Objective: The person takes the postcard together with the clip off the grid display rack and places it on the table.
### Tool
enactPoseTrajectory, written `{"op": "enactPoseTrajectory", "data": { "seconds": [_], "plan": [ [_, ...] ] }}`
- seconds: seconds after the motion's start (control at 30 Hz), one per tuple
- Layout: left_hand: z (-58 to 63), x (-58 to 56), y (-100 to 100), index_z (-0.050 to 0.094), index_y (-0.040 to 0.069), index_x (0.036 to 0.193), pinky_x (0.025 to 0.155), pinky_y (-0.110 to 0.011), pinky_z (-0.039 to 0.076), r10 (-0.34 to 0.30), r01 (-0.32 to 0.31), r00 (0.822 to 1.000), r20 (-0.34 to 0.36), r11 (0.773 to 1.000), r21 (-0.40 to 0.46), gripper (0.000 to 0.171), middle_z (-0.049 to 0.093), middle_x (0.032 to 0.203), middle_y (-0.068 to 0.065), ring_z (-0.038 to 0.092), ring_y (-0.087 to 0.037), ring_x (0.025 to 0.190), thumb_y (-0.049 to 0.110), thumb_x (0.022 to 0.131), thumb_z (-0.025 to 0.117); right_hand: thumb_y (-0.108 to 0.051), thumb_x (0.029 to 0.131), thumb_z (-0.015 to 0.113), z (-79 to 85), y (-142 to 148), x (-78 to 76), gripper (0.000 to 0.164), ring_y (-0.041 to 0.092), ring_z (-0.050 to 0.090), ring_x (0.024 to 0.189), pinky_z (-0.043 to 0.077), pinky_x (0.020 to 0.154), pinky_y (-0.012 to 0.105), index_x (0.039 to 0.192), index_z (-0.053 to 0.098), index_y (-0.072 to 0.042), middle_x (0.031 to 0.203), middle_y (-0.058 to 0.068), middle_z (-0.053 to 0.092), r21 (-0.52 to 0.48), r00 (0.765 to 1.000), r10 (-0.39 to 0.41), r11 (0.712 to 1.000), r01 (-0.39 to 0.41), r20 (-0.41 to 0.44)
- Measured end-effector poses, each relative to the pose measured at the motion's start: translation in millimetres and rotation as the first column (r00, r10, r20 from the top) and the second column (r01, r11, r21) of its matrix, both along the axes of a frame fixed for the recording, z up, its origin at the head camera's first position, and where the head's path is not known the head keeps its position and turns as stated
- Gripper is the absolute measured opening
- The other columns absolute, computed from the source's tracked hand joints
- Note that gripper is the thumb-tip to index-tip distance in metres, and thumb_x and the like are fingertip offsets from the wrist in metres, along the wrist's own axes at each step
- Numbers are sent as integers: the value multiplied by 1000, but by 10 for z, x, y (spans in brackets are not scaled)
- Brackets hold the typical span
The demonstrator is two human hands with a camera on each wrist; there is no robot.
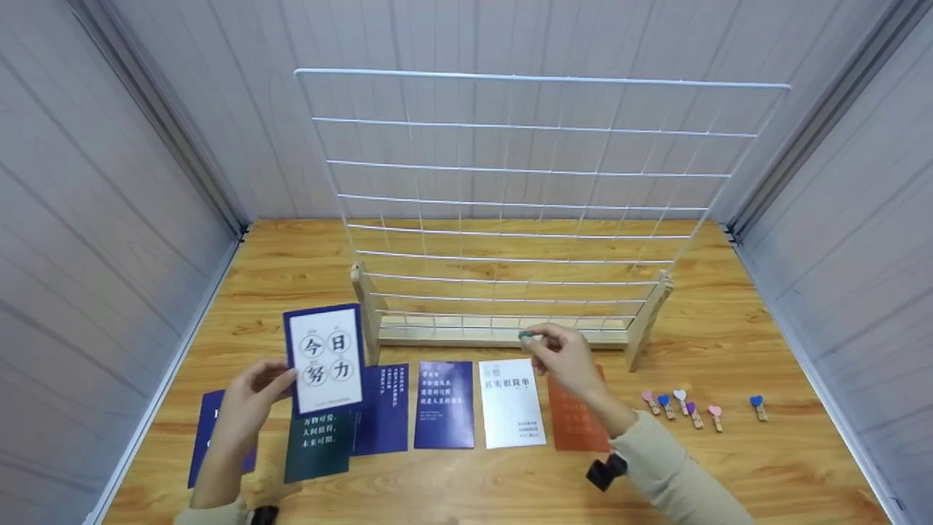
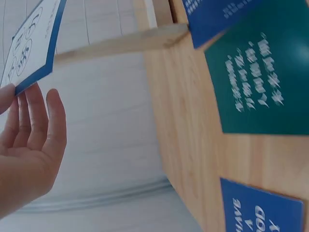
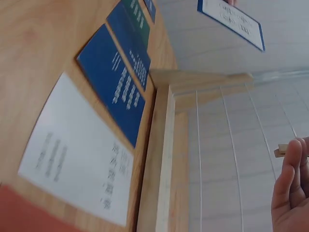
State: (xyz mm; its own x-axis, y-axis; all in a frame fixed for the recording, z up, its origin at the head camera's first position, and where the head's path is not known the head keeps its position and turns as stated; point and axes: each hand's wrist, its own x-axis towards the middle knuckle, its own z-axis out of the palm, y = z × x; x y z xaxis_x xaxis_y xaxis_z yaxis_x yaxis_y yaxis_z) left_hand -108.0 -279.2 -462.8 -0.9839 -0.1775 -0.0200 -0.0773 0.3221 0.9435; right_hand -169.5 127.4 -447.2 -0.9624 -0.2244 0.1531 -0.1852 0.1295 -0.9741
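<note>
My left hand (image 1: pixel 251 401) pinches a white card with a blue border (image 1: pixel 326 357) by its left edge, raised above the other cards. Four circled characters are printed on it. In the left wrist view its thumb and fingers meet at the card's lower corner. A small wooden clothespin (image 3: pixel 280 151) is pinched in my right hand (image 1: pixel 565 357), in front of the grid's lower bars. Its green top (image 1: pixel 525 335) shows in the head view; the fingers hide the rest. Behind both hands stands a white wire grid rack (image 1: pixel 543 78) on wooden feet.
A row of cards lies on the wooden table: blue, a green card (image 1: pixel 317 452), more blue, a white card (image 1: pixel 512 408) and an orange card (image 1: pixel 579 415). Several heart clothespins (image 1: pixel 692 415) lie at the right, one blue clothespin (image 1: pixel 759 408) apart. Panel walls enclose the table.
</note>
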Motion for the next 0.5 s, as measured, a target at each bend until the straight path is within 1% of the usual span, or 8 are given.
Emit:
{"op": "enactPoseTrajectory", "data": {
  "seconds": [0.07,0.1,0.17,0.3,0.33,0.4,0.47,0.5],
  "plan": [
    [-74,32,-120,51,-8,107,72,-26,48,17,-18,999,35,999,27,35,54,99,-18,56,-21,86,21,87,56,1,83,57,-45,124,11,15,17,51,48,46,43,24,95,60,10,59,7,55,5,999,-22,1000,22,23],
    [-195,21,-226,52,-7,107,71,-26,49,29,-30,999,40,999,37,36,55,99,-18,57,-21,85,23,86,57,1,83,57,-65,186,16,15,17,51,48,46,43,24,95,60,10,60,6,55,4,999,-35,999,35,35],
    [-523,-18,-489,54,-1,107,69,-25,49,66,-70,996,67,995,64,37,56,98,-14,57,-19,83,28,84,60,3,83,56,-114,302,20,16,16,51,48,46,44,23,95,58,12,61,6,56,-4,997,-64,998,64,54],
    [-1234,-90,-1069,56,7,108,66,-25,50,140,-150,988,71,977,151,40,59,98,-8,59,-16,81,33,79,65,4,82,57,-267,590,3,17,13,51,48,47,45,23,96,57,13,65,7,58,-44,987,-121,991,126,101],
    [-1286,-72,-1160,56,7,109,68,-26,50,151,-164,985,89,971,175,41,58,99,-8,58,-17,82,32,79,65,4,82,58,-305,667,0,17,13,51,48,47,45,23,96,57,13,66,7,59,-47,984,-141,988,146,108],
    [-1295,1,-1275,57,4,110,67,-27,50,176,-191,981,81,953,235,38,59,98,-9,59,-18,82,25,80,66,1,82,59,-376,834,-3,18,13,52,48,47,45,23,95,57,13,66,9,59,-50,978,-173,982,180,121],
    [-1167,110,-1286,59,2,108,65,-25,50,233,-252,968,97,928,276,34,61,96,-8,59,-17,80,20,79,66,-1,82,60,-425,992,8,19,14,52,48,47,45,23,94,57,13,64,12,58,-41,972,-208,976,213,110],
    [-1068,174,-1270,60,3,106,64,-24,50,250,-272,961,115,924,267,32,61,94,-5,59,-14,79,20,79,66,-3,83,59,-455,1083,9,20,14,53,48,47,45,23,95,57,12,64,15,57,-35,972,-212,976,216,100]
  ]
}}
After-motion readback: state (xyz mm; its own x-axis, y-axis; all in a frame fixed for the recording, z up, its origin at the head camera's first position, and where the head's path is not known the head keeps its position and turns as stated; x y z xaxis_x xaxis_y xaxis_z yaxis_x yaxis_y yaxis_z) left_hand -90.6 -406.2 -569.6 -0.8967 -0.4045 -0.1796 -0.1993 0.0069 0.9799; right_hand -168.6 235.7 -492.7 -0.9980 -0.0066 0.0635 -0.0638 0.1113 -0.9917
